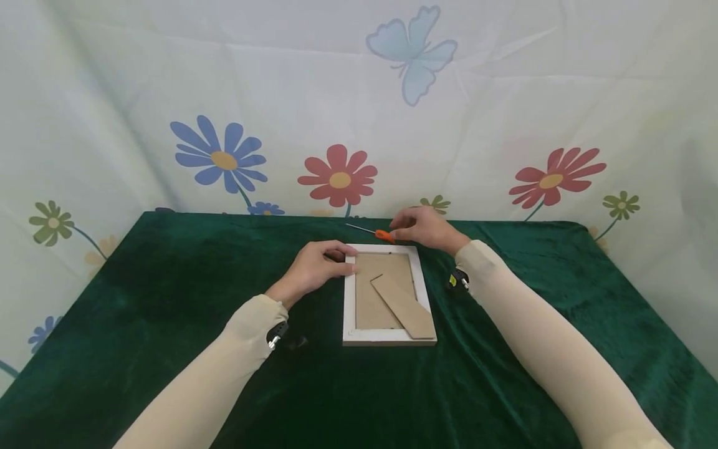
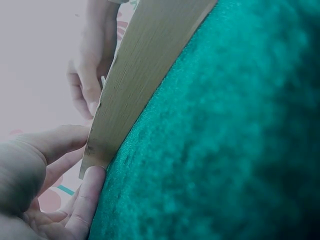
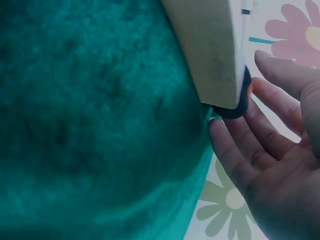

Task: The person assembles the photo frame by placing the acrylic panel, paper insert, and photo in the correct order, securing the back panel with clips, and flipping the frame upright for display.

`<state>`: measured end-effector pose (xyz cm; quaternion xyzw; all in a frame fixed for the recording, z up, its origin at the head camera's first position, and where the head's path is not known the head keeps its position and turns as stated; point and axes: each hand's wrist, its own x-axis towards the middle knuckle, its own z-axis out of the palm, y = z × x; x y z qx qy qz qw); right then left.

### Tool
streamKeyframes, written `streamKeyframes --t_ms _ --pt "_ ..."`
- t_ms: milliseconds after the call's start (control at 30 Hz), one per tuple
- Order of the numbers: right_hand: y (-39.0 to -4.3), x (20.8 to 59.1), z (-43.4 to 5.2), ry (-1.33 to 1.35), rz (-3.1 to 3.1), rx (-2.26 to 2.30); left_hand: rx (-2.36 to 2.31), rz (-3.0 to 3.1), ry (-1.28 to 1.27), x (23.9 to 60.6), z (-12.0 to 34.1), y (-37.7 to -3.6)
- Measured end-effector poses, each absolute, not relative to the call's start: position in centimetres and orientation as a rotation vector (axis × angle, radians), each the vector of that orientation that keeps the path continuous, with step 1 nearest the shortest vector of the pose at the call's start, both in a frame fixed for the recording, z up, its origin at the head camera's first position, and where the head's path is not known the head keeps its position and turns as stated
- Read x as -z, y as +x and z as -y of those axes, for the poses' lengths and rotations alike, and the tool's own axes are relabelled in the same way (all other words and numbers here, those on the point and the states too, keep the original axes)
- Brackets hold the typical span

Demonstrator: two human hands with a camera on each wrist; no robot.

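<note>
A white picture frame lies face down on the green cloth, its brown backing board and fold-out stand facing up. My left hand grips the frame's far left corner, thumb on the rail; the left wrist view shows the fingers curled at that corner of the frame. An orange-handled screwdriver lies just beyond the frame's far edge, shaft pointing left. My right hand pinches its handle. In the right wrist view the fingertips touch the handle's dark end beside the frame corner.
The green velvet table is backed by a pale curtain with printed flowers and a butterfly. Its front and side edges fall away near the picture's borders.
</note>
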<state>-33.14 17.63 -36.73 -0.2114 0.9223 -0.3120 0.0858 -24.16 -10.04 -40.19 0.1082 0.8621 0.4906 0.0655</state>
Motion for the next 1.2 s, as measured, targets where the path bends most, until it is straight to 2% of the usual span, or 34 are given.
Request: streamKeyframes --t_ms 500,767,1200 --pt "-33.2 37.4 -16.5 -0.492 -2.753 0.856 -1.475 -2.595 0.326 39.9 9.9 -24.0" --pt "-32.9 37.6 -16.5 -0.530 -2.784 0.911 -1.477 -2.597 0.318 40.1 10.0 -24.0" --pt "-31.8 36.7 -18.9 -0.469 -2.827 1.153 -1.470 -2.601 0.327 40.1 9.9 -24.5"
